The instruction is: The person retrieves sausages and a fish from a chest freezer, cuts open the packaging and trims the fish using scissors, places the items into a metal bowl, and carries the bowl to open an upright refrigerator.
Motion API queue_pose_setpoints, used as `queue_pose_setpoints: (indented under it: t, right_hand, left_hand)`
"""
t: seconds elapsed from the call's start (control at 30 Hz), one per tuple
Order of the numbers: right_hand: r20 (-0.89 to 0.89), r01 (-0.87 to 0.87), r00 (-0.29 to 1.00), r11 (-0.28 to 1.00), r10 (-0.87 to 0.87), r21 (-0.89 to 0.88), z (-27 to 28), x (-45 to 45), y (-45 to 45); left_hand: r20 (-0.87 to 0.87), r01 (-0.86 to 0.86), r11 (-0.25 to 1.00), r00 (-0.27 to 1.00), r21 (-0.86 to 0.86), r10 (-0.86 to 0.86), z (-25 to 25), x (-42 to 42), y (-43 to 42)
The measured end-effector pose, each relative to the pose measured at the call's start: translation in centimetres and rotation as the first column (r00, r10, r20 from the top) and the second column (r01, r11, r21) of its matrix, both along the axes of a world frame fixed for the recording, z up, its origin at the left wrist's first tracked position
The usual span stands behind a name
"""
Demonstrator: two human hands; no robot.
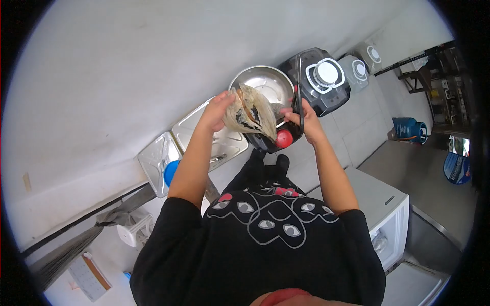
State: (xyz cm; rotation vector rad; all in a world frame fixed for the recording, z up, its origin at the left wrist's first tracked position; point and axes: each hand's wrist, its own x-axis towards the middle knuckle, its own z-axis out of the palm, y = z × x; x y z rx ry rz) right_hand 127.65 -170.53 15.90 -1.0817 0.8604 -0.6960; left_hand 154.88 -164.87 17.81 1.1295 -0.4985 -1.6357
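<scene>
My left hand grips the left edge of a crumpled, cloudy bag, its mouth spread apart with dark stuff showing inside. On the bag's other side, my right hand is closed around a long black tool that stands up past the fingers; its kind is unclear. A greyish piece near the right fingertips is too small to make out. Behind the bag sits a round metal bowl, partly covered by it. Below is a dark container with a red cap.
A large dark jug with a white cap stands right of the bowl, with clear jugs beyond. Metal trays and a blue round item lie left. A white-sided cabinet is at my right, a blue gas cylinder farther off.
</scene>
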Motion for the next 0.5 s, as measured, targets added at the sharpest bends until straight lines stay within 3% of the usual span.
queue_pose_setpoints:
  t: [0.1, 0.2, 0.3, 0.4, 0.5]
  right_hand:
    - [0.101, -0.065, 0.993, 0.998, 0.062, 0.022, 0.5, 0.3, 0.2]
    - [0.189, -0.166, 0.970, 0.984, 0.152, 0.059, 2.0, 1.4, 0.9]
    - [0.260, -0.239, 0.943, 0.967, 0.209, 0.092, 3.1, 2.3, 1.5]
    - [0.282, -0.216, 0.941, 0.973, 0.187, 0.078, 2.4, 3.0, 1.5]
    - [0.305, -0.171, 0.946, 0.968, 0.109, 0.184, 2.8, 2.9, 1.2]
  left_hand:
    - [0.094, 0.093, 0.996, 0.991, -0.008, -0.092, 1.9, -1.3, -0.8]
    - [0.080, 0.207, 0.978, 0.976, -0.031, -0.204, 3.2, -2.9, -1.7]
    - [0.099, 0.235, 0.971, 0.966, 0.053, -0.239, 5.1, -3.7, -3.0]
    - [0.063, 0.159, 0.977, 0.984, 0.140, -0.169, 5.3, -3.6, -4.8]
    - [-0.120, 0.177, 0.971, 0.980, 0.160, -0.159, 4.3, -2.7, -5.7]
